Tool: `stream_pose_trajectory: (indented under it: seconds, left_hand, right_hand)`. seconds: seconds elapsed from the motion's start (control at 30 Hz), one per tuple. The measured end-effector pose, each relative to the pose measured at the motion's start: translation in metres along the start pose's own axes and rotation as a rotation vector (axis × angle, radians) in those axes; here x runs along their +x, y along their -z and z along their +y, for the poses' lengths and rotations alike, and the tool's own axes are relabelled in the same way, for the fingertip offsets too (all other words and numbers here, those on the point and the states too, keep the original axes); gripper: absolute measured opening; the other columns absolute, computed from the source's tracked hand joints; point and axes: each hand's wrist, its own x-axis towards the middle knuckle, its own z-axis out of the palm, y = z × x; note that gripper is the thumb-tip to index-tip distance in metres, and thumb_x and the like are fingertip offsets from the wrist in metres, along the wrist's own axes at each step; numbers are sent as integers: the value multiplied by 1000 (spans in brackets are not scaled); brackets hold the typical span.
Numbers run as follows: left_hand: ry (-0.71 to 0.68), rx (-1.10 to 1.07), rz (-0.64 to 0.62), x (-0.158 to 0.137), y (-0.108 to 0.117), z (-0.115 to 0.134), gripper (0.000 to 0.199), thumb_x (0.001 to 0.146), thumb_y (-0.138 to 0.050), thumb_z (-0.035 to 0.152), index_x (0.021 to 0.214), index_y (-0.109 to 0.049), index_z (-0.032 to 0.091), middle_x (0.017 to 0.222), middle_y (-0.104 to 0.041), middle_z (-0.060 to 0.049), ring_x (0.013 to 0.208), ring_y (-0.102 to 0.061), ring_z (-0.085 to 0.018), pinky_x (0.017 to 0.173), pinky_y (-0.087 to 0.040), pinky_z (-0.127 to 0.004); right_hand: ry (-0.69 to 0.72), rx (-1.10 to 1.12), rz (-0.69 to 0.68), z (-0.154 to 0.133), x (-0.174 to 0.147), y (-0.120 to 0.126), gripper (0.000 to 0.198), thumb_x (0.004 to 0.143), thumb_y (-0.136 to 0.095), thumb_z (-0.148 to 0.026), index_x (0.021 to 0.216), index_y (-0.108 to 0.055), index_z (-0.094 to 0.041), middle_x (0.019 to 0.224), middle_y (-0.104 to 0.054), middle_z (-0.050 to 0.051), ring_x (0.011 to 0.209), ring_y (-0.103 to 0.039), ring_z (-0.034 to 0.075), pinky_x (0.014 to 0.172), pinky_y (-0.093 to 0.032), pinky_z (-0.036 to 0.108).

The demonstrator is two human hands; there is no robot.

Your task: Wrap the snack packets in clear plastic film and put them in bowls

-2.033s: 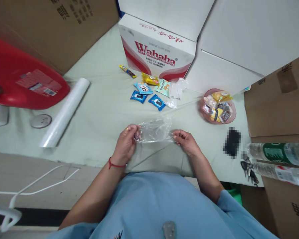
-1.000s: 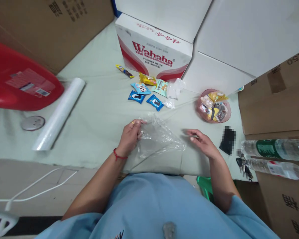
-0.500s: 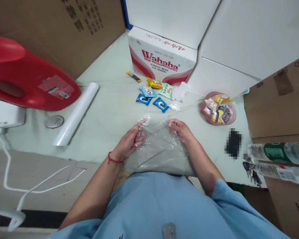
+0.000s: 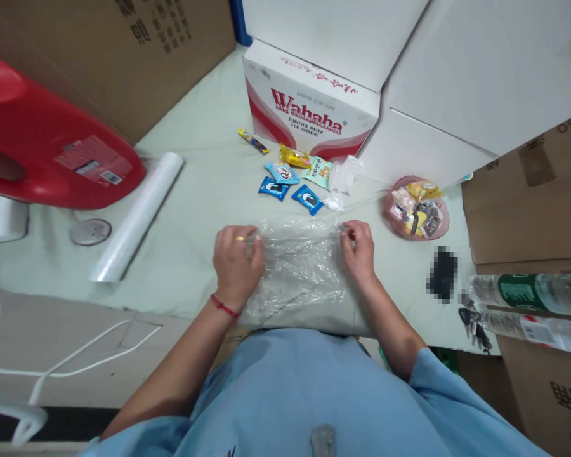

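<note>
I've got L hand [image 4: 238, 263] w/ thumb + fingers pinching L edge of clear plastic film [image 4: 302, 266]; R hand [image 4: 360, 254] pinching its upper R corner, other fingers curled. Film's stretched btwn hands over pale green cloth [image 4: 195, 209], nr blue shirt [image 4: 295, 381]; can't tell if it's touching cloth. Beyond film I see 2 dark blue snack packets [image 4: 309, 199], then Wahaha box [image 4: 309, 117]. Pink bowl [image 4: 390, 222] w/ wrapped snacks to R; white roll [image 4: 140, 216] to L, beside red jug [image 4: 42, 152].
</note>
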Motion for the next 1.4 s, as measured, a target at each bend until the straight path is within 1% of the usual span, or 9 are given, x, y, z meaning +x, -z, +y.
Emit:
stream_pose_trajectory:
  seconds: [0.1,0.23,0.3,0.43,0.53,0.77,0.9,1.03,1.4]
  left_hand:
    - [-197,84,-204,-10,-14,7,33,105,-47,32,111,-75,17,122,-73,-18,123,-64,-32,112,-44,-53]
    - [-278,189,-375,-15,-30,-10,48,108,-43,40,148,-61,23,163,-54,-16,154,-44,-35,129,-15,-67]
    - [-243,224,-406,-14,-31,-20,54,109,-37,44,159,-50,28,171,-43,-14,160,-35,-35,129,-5,-73]
    - [-192,258,-422,-10,-29,-29,58,111,-31,45,165,-40,30,176,-31,-13,163,-30,-33,129,0,-74]
    - [-198,271,-427,-10,-29,-27,58,111,-30,46,166,-40,30,177,-29,-13,164,-29,-32,128,2,-74]
    - [-292,267,-505,-14,-27,-30,56,111,-33,48,162,-47,31,176,-31,-9,163,-30,-32,129,1,-73]
    - [-273,270,-512,-13,-21,-37,58,111,-28,47,163,-45,29,175,-33,-10,163,-32,-32,130,-4,-72]
    - [-274,266,-499,-13,-20,-38,57,111,-30,46,165,-42,30,176,-30,-10,163,-31,-30,131,-2,-71]
    - [-285,296,-505,-13,-22,-35,57,111,-32,47,165,-41,31,177,-29,-9,164,-31,-30,131,-1,-72]
  right_hand:
    - [238,-81,-210,-19,-22,-5,40,107,-49,-31,144,-61,-21,144,-61,19,137,-57,29,111,-54,50]
    - [395,-253,-573,-8,-52,-4,59,108,-53,-39,164,-44,-24,170,-43,14,161,-34,31,130,-33,58]
    - [305,-361,-571,15,-57,9,60,109,-51,-42,165,-43,-23,171,-41,14,162,-32,33,131,-27,62]
    - [-8,-494,-278,59,-51,45,60,109,-45,-44,160,-49,-12,165,-46,25,156,-40,37,126,-35,66]
    - [-46,-454,-141,56,-44,52,60,110,-43,-44,156,-52,-7,157,-53,29,151,-47,37,122,-42,64]
    - [350,-269,-573,6,-27,1,53,110,-49,-40,160,-52,-24,169,-45,11,159,-39,29,129,-36,55]
    - [248,-391,-617,10,7,5,43,109,-48,-35,146,-66,-20,159,-58,12,147,-52,31,123,-42,51]
    - [134,-492,-649,-7,55,15,38,110,-44,-36,112,-79,-20,119,-78,12,111,-69,28,96,-54,38]
    - [303,-487,-504,-67,171,-120,40,107,-43,-22,142,-62,-17,148,-62,16,130,-56,34,97,-52,43]
